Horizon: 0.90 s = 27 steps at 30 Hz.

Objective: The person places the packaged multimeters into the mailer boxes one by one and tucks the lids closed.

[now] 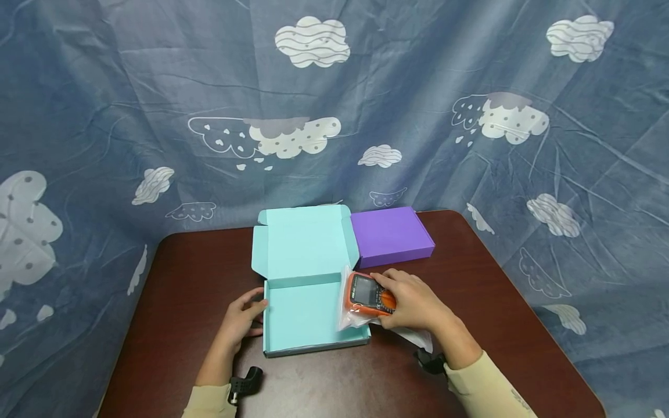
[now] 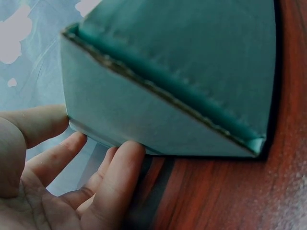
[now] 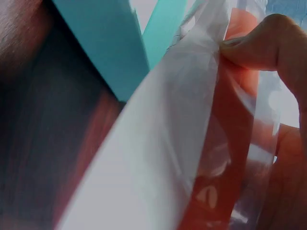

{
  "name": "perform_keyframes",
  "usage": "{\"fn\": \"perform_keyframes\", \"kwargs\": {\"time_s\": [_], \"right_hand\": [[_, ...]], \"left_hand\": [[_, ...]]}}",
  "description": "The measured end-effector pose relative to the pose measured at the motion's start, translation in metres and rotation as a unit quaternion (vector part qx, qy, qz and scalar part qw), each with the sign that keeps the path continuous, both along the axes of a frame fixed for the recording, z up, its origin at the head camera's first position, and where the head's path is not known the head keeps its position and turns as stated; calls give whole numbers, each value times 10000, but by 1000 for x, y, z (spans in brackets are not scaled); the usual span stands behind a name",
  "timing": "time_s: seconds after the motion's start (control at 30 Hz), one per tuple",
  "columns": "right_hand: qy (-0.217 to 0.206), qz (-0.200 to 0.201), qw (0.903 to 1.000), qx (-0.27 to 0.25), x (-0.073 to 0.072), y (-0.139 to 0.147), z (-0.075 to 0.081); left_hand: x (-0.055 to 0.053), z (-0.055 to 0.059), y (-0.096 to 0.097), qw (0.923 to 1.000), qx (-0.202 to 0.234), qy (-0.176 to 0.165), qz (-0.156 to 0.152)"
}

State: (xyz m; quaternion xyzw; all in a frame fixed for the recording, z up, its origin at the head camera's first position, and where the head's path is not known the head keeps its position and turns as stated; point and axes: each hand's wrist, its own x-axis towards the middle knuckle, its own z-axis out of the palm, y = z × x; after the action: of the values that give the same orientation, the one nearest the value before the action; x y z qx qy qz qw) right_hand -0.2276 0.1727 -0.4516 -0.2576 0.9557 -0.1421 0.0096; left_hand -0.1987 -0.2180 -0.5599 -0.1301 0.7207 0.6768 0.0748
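An orange multimeter [image 1: 364, 291] with a grey screen and a dial lies inside a clear plastic bag [image 1: 344, 316]. My right hand [image 1: 413, 299] grips it through the plastic, above the right side of an open light-teal cardboard box [image 1: 300, 316]. In the right wrist view, the thumb presses on the bag [image 3: 192, 81] over the orange body; loose plastic hangs towards the wrist. At the box's left wall, my left hand [image 1: 240, 319] touches the outside with its fingertips. The left wrist view shows those fingers [image 2: 120, 177] extended against the lower part of the wall [image 2: 144, 115].
The teal box's lid [image 1: 308, 241] is folded back, away from me. A closed purple box [image 1: 392, 235] sits right of that lid, at the back of the dark red-brown table [image 1: 193, 278]. Behind the table hangs a blue curtain [image 1: 407, 69] with white clouds.
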Motion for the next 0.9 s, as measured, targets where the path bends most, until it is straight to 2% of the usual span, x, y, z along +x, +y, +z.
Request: {"fn": "perform_keyframes", "kwargs": {"time_s": [0.43,0.9], "right_hand": [[-75,389,9987,334,-6,-35,1],[-34,778,9932,868,-13,-69,-1]], "left_hand": [[-1,-2,-2,10000,15,68,44],[-2,-3,-1,9999,88,81,59]]}}
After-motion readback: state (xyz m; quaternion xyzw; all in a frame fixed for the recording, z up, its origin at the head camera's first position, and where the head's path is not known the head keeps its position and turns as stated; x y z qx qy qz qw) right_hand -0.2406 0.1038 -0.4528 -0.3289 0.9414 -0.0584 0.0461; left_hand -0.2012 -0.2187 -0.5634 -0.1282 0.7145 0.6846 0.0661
